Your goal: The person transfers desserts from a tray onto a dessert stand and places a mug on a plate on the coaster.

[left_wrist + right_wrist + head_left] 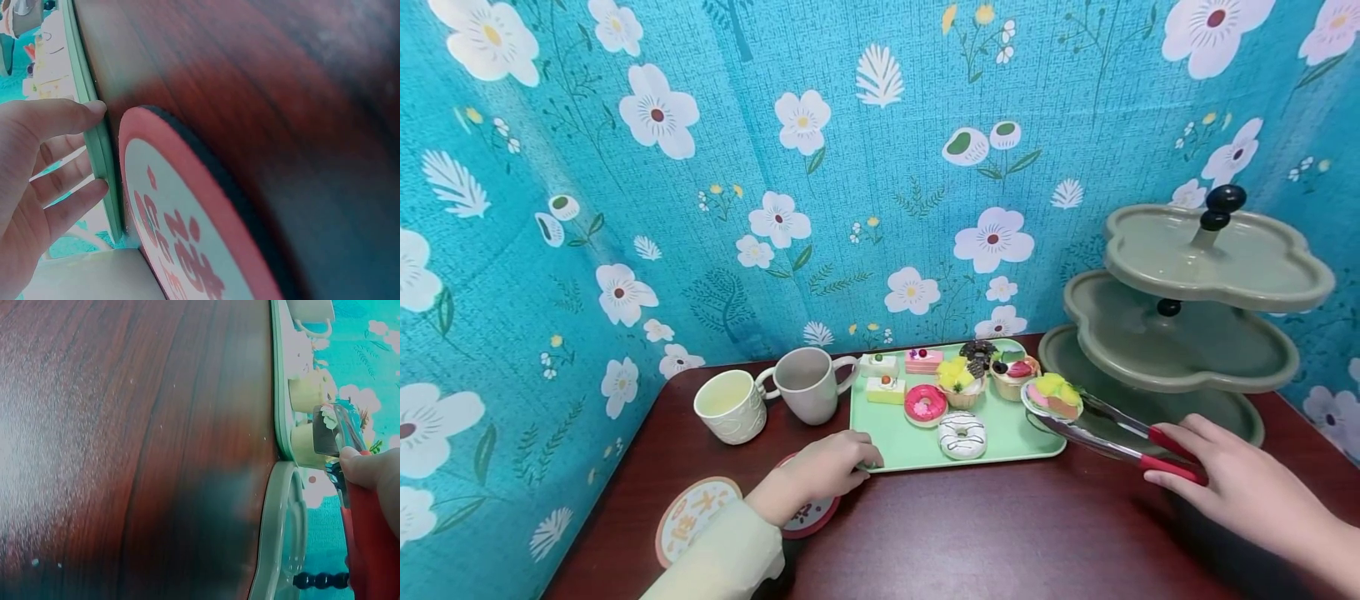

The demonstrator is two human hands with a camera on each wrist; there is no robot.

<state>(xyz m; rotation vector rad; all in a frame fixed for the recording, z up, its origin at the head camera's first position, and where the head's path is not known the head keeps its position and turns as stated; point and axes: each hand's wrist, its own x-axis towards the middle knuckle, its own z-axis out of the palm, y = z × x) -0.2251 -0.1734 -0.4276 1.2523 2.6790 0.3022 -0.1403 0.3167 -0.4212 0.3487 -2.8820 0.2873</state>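
My left hand (827,467) grips the front left corner of a light green tray (895,458); in the left wrist view its thumb and fingers (78,203) lie at the rim. My right hand (1247,483) holds metal tongs (1101,442) with red handles. At the tray's right end, the tongs' tips are around a fruit-topped cupcake (1052,396); whether it is lifted I cannot tell. Also on the tray are two more cupcakes (961,383), a pink donut (926,405), a white striped donut (962,435), a chocolate donut (979,353) and small cake slices (886,390).
A three-tier green stand (1187,333) rises at the right, its lower tiers close behind the tongs. Left of the tray are a grey mug (808,387) and a cream cup (730,408). Two round coasters (696,517) lie near my left arm. A flowered cloth (850,167) hangs behind.
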